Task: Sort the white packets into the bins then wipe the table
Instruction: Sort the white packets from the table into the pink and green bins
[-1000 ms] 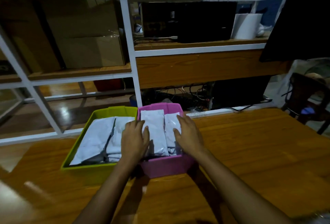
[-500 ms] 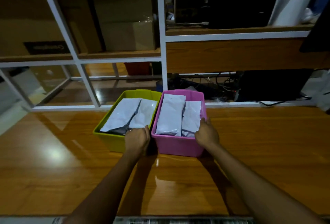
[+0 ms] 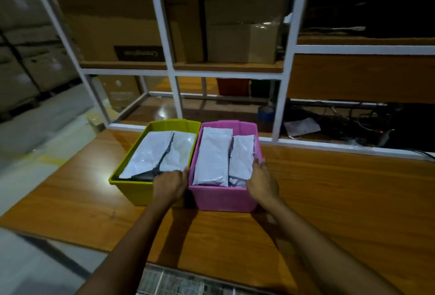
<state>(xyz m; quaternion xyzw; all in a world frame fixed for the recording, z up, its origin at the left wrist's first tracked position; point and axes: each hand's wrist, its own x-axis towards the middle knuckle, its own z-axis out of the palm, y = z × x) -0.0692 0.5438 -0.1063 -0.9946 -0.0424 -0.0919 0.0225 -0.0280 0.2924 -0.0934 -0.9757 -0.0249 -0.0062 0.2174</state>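
A: Change since a second ago?
B: Both hands have left the tops of the packets in the pink bin (image 3: 221, 199). They lay flat there; now they sit at its near end, one on each side. The bins are as they were, touching side to side.

A: Item, packets. Location and lie?
B: Two packets (image 3: 214, 156) lie flat inside the pink bin, side by side. Their long axes run from its near wall to its far wall, and the left one reaches further back. Two more lie in the green bin (image 3: 133, 190), on the pink bin's left, long axes also near to far, slanting a little towards the pink bin at the far end.

A: Item, left hand?
B: The left hand (image 3: 168, 185) is against the pink bin's left wall, fingers bent over the green bin's near rim. I cannot tell if they grip it.

A: Item, right hand?
B: The right hand (image 3: 262, 183) cups the pink bin's near right corner and holds it, fingers (image 3: 259, 163) lying up along its right rim.

A: Support?
B: A table (image 3: 341, 189) under the pink bin, and a rack (image 3: 162, 24) behind it.
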